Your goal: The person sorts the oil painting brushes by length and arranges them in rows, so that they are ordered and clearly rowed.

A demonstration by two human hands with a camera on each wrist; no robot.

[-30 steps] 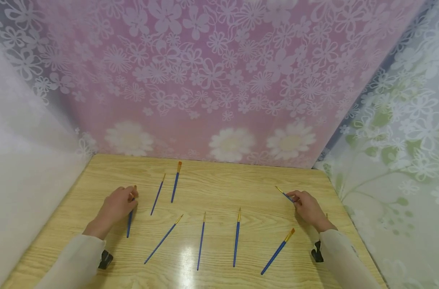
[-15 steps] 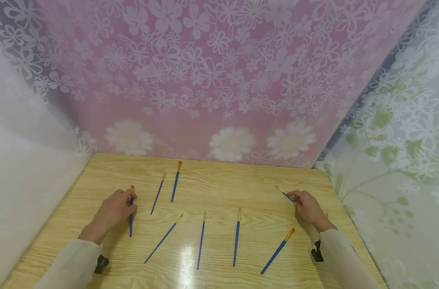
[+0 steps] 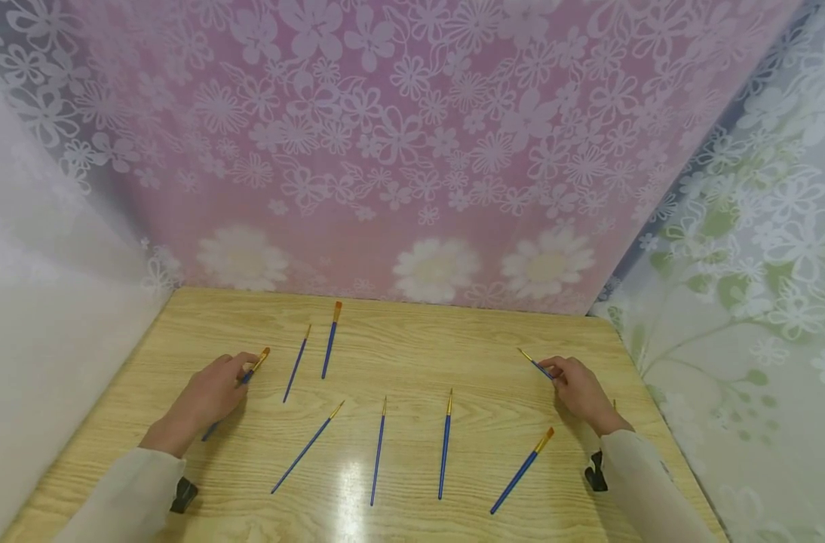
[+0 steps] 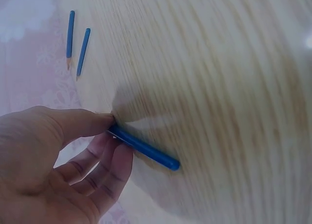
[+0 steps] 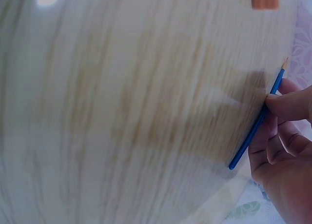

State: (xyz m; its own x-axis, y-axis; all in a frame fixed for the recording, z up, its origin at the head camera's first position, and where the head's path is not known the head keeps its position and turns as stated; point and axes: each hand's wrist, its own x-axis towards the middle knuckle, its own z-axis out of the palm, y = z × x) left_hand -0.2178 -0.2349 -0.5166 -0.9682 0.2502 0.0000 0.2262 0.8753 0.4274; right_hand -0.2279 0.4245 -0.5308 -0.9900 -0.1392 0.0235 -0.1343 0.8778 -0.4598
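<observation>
My left hand (image 3: 209, 392) pinches a blue-handled paintbrush (image 4: 146, 148) with an orange flat tip, near its gold ferrule. In the head view that brush slants, tip up and to the right, and the hand covers the middle of its handle. At the right side of the table, my right hand (image 3: 581, 394) pinches a thin blue paintbrush (image 5: 256, 126) between thumb and fingers. Its pointed tip aims up and to the left in the head view. Just right of the left hand lie a thin paintbrush (image 3: 297, 363) and a flat paintbrush (image 3: 330, 343).
Across the wooden table (image 3: 412, 339) lie a slanted thin brush (image 3: 307, 449), two more upright ones, and a flat brush (image 3: 522, 471) near the right hand. A brush tip (image 3: 614, 405) peeks out beside the right wrist. Flowered cloth (image 3: 426, 151) hangs behind the table.
The brush in my left hand has swung from nearly upright to a slant, its tip turning right and its handle end left. The right hand and the other brushes stay put.
</observation>
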